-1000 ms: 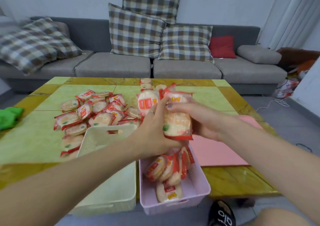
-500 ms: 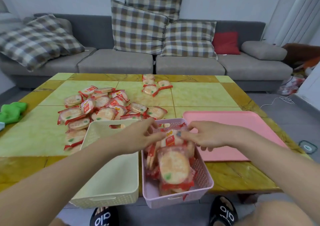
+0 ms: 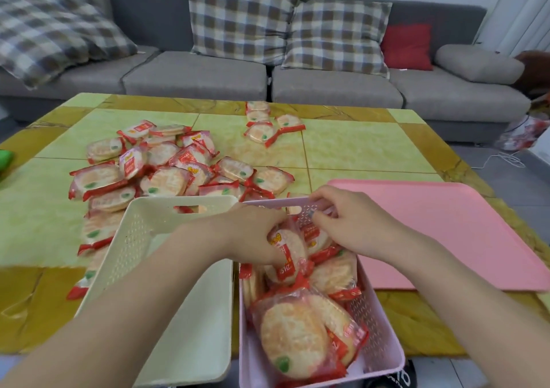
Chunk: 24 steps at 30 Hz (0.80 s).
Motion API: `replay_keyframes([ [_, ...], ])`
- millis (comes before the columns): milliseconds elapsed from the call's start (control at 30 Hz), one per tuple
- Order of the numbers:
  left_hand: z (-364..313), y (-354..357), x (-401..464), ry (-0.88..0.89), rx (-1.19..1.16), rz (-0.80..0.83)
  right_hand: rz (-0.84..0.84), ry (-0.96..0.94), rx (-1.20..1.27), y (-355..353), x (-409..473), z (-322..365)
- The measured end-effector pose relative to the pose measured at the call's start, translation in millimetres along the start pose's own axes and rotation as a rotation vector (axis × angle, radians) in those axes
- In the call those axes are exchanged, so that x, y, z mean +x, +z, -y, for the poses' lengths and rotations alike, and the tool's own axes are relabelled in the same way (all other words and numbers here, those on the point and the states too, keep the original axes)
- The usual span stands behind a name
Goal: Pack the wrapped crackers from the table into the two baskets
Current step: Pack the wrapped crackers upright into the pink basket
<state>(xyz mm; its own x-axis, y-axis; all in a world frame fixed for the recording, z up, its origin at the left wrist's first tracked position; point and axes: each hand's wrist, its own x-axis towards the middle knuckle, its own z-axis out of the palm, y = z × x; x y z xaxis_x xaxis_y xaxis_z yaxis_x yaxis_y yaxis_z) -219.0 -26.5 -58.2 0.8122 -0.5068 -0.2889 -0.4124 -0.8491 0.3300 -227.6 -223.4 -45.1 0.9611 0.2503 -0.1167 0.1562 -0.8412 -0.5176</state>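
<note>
Pink basket [image 3: 384,340], at 6 o'clock on the table [image 3: 357,149], holds wrapped crackers; the nearest packet [image 3: 293,340] lies flat on top. Left hand [image 3: 253,235]: fingers curled round an upright packet [image 3: 287,247] inside the basket. Right hand [image 3: 351,224]: fingertips pinched together at the basket's far end; whether they hold anything cannot be told. Cream basket [image 3: 166,283], just beside at 7 o'clock; its floor is partly hidden by the left forearm. Loose cracker pile [image 3: 160,164] at 11 o'clock. Pink tray [image 3: 458,232] at 3 o'clock, cut off by the frame edge
</note>
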Motion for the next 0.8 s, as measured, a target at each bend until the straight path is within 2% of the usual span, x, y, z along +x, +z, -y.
replay_keyframes([
  [167,16,4,-4,0.020,-0.157,-0.126,0.216,0.059,-0.078,-5,17,-5],
  [267,21,0,-9,0.033,-0.227,-0.185,0.230,0.039,-0.007,-9,19,-3],
  [433,26,-3,-11,0.105,-0.242,-0.269,0.152,-0.007,0.165,-7,16,-6],
  [567,26,-6,-13,0.150,-0.337,-0.392,0.018,0.032,0.291,-9,13,-4],
  [700,26,-7,-14,0.128,-0.451,-0.415,-0.128,0.020,0.458,-20,13,-9],
  [800,30,-4,-11,0.088,-0.442,-0.427,-0.213,0.002,0.573,-28,12,-15],
])
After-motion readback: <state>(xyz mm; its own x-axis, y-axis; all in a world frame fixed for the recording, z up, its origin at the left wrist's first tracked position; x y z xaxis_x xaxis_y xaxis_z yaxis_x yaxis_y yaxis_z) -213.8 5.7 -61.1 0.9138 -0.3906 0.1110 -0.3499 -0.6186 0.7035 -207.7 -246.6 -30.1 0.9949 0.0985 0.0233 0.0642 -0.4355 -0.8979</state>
